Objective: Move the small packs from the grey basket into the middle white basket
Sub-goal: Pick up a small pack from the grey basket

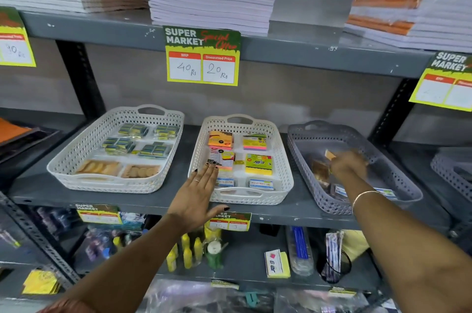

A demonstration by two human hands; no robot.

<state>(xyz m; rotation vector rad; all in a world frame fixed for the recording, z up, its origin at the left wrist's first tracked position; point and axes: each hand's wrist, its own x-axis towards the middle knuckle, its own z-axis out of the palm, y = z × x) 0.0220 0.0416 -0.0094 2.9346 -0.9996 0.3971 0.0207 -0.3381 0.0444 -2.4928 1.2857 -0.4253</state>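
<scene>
The grey basket stands at the right of the grey shelf and holds a few small clear packs. My right hand is inside it, blurred, with fingers closed on a small orange-brown pack. The middle white basket holds sticky-note pads and two white-and-blue labelled packs at its front. My left hand lies flat and open at that basket's front left corner, fingers spread, holding nothing.
A second white basket with erasers and biscuit-shaped items stands to the left. Another grey basket shows at the far right edge. Stacks of paper fill the shelf above, with price cards hanging from it. Bottles and stationery crowd the shelf below.
</scene>
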